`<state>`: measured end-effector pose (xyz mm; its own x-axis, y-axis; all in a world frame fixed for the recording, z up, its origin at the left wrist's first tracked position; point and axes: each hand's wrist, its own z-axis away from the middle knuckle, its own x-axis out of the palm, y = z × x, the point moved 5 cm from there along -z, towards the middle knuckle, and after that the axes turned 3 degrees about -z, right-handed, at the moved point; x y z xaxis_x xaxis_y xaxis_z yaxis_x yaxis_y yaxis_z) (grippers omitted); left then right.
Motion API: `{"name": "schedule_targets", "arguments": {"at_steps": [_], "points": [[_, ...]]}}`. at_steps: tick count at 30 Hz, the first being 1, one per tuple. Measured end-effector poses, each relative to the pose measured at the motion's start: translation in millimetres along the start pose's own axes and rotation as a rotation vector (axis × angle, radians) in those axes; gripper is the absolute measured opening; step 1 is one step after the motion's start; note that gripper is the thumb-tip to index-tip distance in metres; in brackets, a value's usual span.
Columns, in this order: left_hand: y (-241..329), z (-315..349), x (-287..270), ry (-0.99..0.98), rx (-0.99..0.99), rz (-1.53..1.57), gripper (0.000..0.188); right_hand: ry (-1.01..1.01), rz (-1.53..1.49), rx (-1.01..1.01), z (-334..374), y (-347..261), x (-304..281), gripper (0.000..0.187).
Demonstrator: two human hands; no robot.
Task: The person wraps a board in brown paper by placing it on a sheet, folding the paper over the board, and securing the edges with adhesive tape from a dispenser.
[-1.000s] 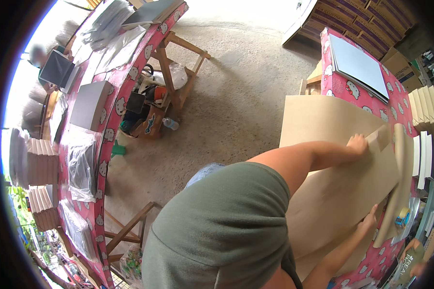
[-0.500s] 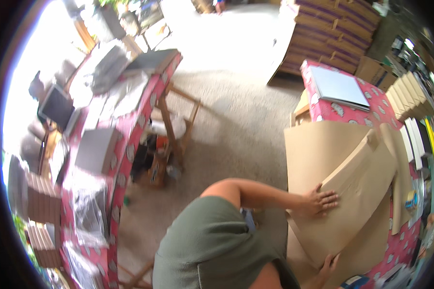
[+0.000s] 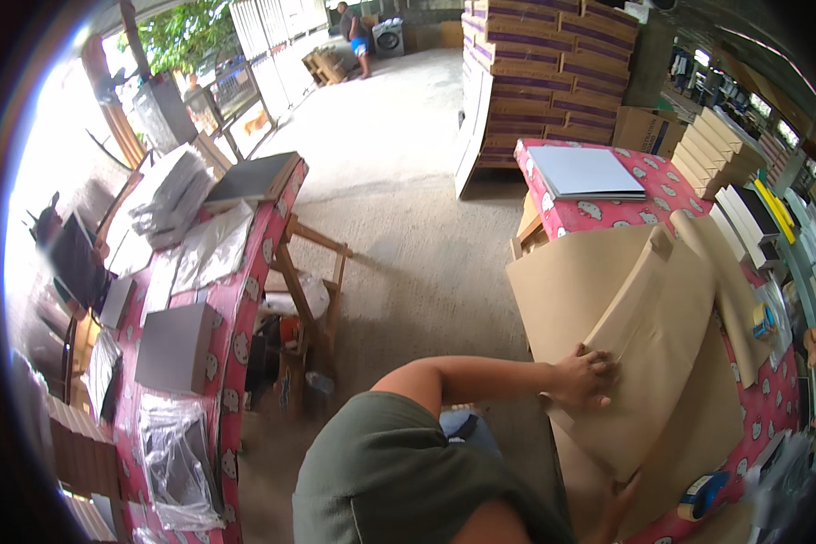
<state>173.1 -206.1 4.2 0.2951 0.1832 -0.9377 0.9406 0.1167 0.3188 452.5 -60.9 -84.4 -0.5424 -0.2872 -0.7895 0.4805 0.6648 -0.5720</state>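
A large sheet of brown kraft paper [image 3: 589, 272] lies on the right-hand table, with a folded flap [image 3: 666, 363] slanting over it. My left hand [image 3: 582, 376] rests on the flap, its fingers apart and slightly bent, with nothing in them. Nearer the bottom edge, my right hand [image 3: 621, 500] grips the flap's near corner; part of that hand is hidden beneath the paper. A rolled-up paper edge [image 3: 721, 290] runs along the right side of the sheet. Just right of my right hand sits a tape roll in a blue holder [image 3: 703, 496].
White flat boards [image 3: 585, 172] lie at the table's far end, near stacked cartons [image 3: 553, 82]. A blue and yellow tape roll [image 3: 763, 322] is at right. Across the aisle, another table holds a grey box [image 3: 174, 349] and plastic-wrapped items [image 3: 179, 462]. A person [image 3: 354, 41] stands far off.
My left hand's fingers have gone from stretched flat to slightly bent, still on the paper. My right hand stays at the near corner. The view has shifted, showing more of the far yard.
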Motion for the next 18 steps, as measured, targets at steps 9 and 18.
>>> {"name": "schedule_targets", "arguments": {"at_steps": [9, 18], "points": [[-56, 52, -12, -0.005, -0.203, 1.269, 0.09, 0.053, -0.357, -0.185, -49, -221, -56, 0.041], [-405, 435, 84, 1.489, -1.733, 1.661, 0.108, -0.848, -0.422, -0.301, -53, -422, 176, 0.026]]}}
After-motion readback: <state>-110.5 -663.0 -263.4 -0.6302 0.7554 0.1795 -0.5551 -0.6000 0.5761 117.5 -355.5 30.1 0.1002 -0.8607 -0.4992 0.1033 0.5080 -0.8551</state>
